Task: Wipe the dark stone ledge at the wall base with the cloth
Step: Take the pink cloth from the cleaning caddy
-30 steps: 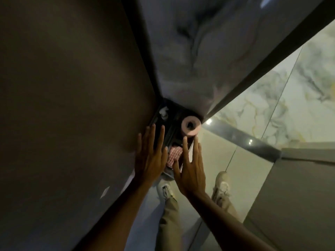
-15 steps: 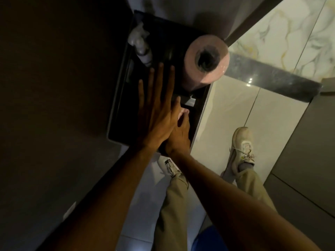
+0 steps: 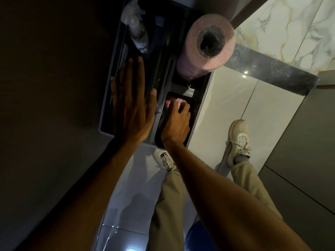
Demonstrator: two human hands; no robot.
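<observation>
A dark caddy tray point(image 3: 200, 113) stands on the floor by the wall. In its near right compartment lies a pink cloth point(image 3: 174, 102), mostly hidden. My right hand point(image 3: 176, 124) reaches into that compartment, fingers curled over the cloth. My left hand point(image 3: 131, 107) hovers flat over the tray's left part, fingers spread, holding nothing. The dark stone ledge point(image 3: 272, 73) runs along the base of the marble wall at the right, beyond the tray.
A large pink roll point(image 3: 206, 46) stands at the tray's far right corner; a spray bottle point(image 3: 136, 31) lies at its far left. A dark wall fills the left. My two shoes point(image 3: 239, 140) rest on glossy floor tiles; a grey cabinet point(image 3: 308, 151) is at right.
The view has come closer to the tray. My right hand has gone deeper into the near compartment and curled onto the pink cloth. My left hand stays spread above the tray.
</observation>
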